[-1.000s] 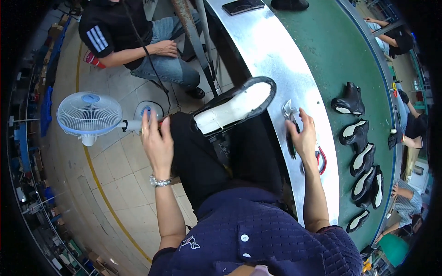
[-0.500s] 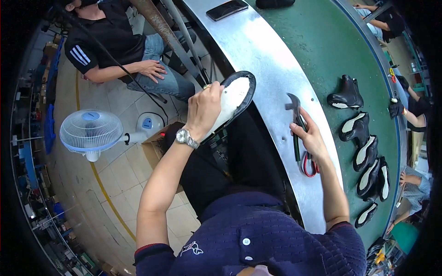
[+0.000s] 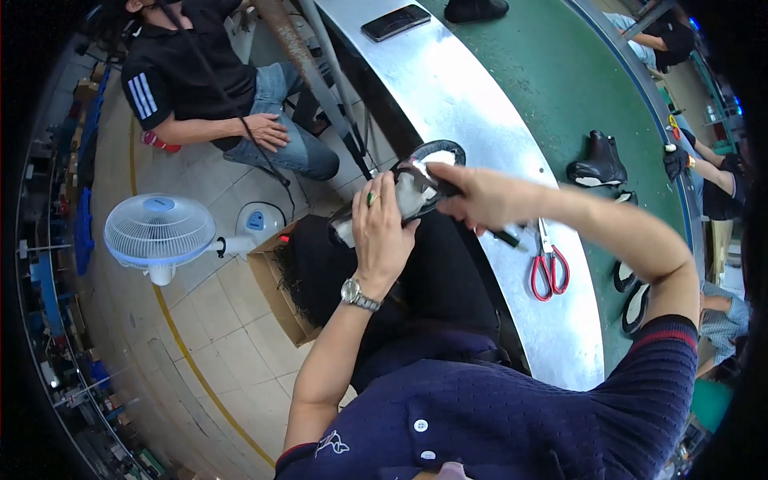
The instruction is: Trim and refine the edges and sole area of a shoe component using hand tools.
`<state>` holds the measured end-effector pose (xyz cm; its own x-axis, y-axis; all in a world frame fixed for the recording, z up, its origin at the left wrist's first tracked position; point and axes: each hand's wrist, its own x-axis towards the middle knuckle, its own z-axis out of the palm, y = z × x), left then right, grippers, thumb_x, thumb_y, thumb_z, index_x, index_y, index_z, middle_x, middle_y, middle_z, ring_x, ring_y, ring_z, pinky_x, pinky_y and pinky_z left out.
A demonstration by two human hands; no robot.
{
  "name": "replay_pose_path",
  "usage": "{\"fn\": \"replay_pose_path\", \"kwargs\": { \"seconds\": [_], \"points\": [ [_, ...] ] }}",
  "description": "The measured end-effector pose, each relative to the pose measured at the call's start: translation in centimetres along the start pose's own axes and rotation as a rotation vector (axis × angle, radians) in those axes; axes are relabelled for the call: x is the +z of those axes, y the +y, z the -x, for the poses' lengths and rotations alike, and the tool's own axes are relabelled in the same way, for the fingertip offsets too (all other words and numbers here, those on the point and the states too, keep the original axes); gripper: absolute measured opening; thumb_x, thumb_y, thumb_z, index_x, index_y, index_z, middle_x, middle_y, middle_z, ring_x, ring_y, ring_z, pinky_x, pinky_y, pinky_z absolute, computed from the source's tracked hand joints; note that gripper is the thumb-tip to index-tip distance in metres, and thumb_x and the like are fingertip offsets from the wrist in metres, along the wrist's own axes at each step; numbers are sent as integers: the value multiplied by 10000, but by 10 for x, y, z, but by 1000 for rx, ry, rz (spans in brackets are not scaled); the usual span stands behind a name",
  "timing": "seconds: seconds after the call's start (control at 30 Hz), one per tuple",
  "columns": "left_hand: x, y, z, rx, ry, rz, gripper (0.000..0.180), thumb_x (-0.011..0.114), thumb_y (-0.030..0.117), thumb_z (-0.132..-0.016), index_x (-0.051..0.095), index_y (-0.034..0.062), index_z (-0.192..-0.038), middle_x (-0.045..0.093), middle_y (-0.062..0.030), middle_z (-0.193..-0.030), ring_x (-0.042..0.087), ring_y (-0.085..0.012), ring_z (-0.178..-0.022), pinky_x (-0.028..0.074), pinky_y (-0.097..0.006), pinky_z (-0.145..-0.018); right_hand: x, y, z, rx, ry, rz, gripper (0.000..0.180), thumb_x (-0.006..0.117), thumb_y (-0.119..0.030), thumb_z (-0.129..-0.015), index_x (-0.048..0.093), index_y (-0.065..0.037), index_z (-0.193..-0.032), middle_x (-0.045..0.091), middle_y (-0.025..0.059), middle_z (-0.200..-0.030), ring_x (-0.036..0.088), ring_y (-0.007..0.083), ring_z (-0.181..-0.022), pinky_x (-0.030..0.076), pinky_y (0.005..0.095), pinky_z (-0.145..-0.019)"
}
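A black boot (image 3: 440,152) lies sole up over my lap, its pale underside facing me. My left hand (image 3: 379,232) is closed round its near part, fingers over the sole. In my right hand (image 3: 490,197) are lasting pincers (image 3: 422,170), gripped at the handles. Their metal head is down on the sole, just beyond my left fingers; motion blurs it, so I cannot tell whether the jaws bite anything. Red-handled scissors (image 3: 550,268) rest on the metal bench edge, right of the boot and below my right forearm.
A metal ledge (image 3: 480,104) runs along a green belt (image 3: 552,96) bearing several black boots (image 3: 598,160). A phone (image 3: 396,22) lies on the ledge's far end. At left are a fan (image 3: 160,232), a cardboard box (image 3: 276,288) and a seated person (image 3: 216,96).
My right hand has swung left from the bench, bringing the pincers onto the sole. The boot has shifted slightly right and down, and my left hand has moved with it. The scissors are uncovered.
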<state>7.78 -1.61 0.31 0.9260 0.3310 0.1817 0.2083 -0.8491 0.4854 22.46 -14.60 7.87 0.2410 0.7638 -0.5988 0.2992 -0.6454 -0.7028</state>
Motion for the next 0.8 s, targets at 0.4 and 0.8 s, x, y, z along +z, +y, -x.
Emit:
{"fn": "replay_pose_path", "kwargs": {
  "seconds": [0.4, 0.8],
  "points": [
    [11, -5, 17, 154, 122, -70, 788, 793, 47, -646, 458, -51, -1353, 531, -197, -1335, 509, -348, -1238, 416, -452, -1033, 51, 39, 22, -275, 393, 188, 596, 568, -104, -910, 277, -47, -1428, 629, 259, -791, 611, 465, -686, 478, 517, -599],
    [19, -19, 19, 296, 157, -324, 562, 616, 209, -870, 481, -58, -1345, 464, -249, -1399, 476, -393, -1276, 404, -468, -1062, 35, 4, 7, -61, 373, 478, 637, 568, -171, -922, 268, -163, -1484, 624, 217, -672, 617, 423, -619, 476, 511, -585]
  ]
}}
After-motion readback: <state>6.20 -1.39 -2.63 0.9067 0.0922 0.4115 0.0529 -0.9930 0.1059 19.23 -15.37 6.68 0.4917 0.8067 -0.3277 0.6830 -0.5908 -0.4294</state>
